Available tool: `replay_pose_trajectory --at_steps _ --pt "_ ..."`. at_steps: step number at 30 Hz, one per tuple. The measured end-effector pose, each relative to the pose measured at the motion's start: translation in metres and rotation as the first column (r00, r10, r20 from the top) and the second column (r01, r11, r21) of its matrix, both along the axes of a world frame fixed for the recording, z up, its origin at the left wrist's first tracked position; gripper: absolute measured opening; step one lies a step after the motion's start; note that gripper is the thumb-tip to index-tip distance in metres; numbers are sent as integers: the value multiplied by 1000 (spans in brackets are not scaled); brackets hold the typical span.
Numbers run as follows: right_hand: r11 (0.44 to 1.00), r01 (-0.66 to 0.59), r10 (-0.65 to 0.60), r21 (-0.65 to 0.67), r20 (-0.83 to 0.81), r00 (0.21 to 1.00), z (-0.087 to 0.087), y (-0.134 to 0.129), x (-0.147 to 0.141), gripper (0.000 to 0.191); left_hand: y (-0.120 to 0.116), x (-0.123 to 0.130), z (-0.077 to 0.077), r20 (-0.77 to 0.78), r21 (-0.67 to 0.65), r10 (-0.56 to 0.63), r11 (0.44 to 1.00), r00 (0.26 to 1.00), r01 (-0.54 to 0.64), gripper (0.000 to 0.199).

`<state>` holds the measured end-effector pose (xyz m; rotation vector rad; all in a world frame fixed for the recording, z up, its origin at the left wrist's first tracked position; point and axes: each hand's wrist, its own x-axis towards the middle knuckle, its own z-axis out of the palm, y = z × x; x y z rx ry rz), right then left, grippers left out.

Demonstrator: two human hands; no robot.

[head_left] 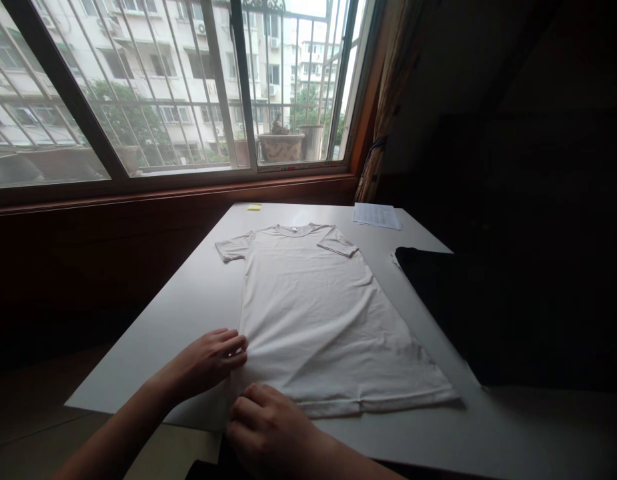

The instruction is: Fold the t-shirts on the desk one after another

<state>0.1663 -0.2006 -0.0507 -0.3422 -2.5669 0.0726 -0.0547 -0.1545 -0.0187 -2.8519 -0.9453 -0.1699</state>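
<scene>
A white short-sleeved T-shirt (308, 313) lies flat on the white table (188, 300), its collar toward the window and its hem toward me. The right sleeve is folded inward over the shirt, and creases cross the lower body. My left hand (213, 359) touches the shirt's left side edge, fingers bent and closed together at the fabric. Near the lower left corner of the hem is my right hand (268, 427), its fingers curled and closed on the shirt's edge; the fingertips are partly hidden.
Dark cloth (438, 293) covers the table's right side. Printed papers (377, 216) and a yellow note (254, 207) lie at the far edge. Beyond stand a barred window (178, 87) and a curtain (383, 100). The table's left edge runs diagonally.
</scene>
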Motion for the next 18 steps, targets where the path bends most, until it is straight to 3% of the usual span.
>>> replay_pose_trajectory --at_steps 6,9,12,18 --pt "998 -20 21 -63 16 1000 -1 2 4 6 1 -5 12 13 -111 30 993 999 -28 23" --pt "998 -57 57 -26 13 998 0 1 6 4 -1 -12 19 86 -189 64 981 994 -46 38" --pt "996 -80 80 33 12 997 2 0 7 10 1 -17 23 165 -230 96 971 982 -56 34" --pt "990 -98 100 102 -15 995 4 -3 8 17 19 -8 18 188 -133 173 980 967 -150 20"
